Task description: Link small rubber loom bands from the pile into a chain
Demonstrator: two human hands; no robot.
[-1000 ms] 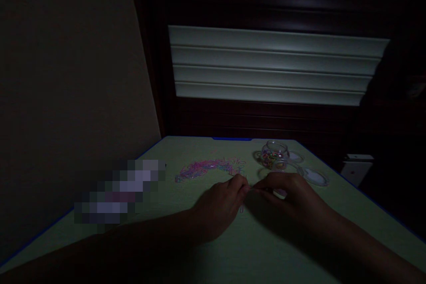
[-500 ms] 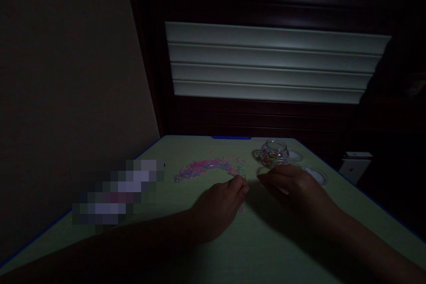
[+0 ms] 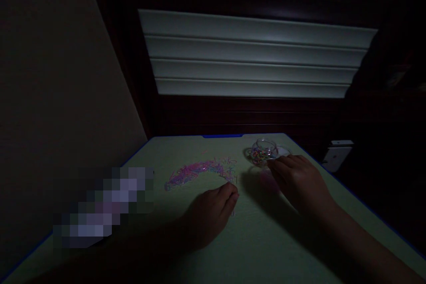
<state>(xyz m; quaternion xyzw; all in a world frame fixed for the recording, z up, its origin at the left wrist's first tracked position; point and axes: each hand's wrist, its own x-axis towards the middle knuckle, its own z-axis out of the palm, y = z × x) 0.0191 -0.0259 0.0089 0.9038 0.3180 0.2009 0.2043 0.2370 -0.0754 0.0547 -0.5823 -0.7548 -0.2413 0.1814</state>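
Note:
Small pink, purple and blue bands (image 3: 196, 170) lie in a curved heap on the pale green table. My left hand (image 3: 218, 206) rests just below the heap's right end, its fingers closed; what they pinch is too small to name. Over the right side, near the jar, my right hand (image 3: 294, 177) is raised with its fingertips pressed together on something I cannot make out. A blurred pink shape (image 3: 270, 181) shows beneath its fingers. The round clear jar (image 3: 264, 153) holds multicoloured bands and stands behind my right hand.
A pixelated object (image 3: 103, 208) lies along the table's left side. Beside the jar is a round pale lid (image 3: 283, 151), partly hidden. The table (image 3: 179, 146) has a blue edge. A white boxy item (image 3: 337, 157) stands beyond its right edge.
My right hand has lifted and moved away from my left hand, towards the jar. The whole view has shifted, with the table's contents now slightly further left.

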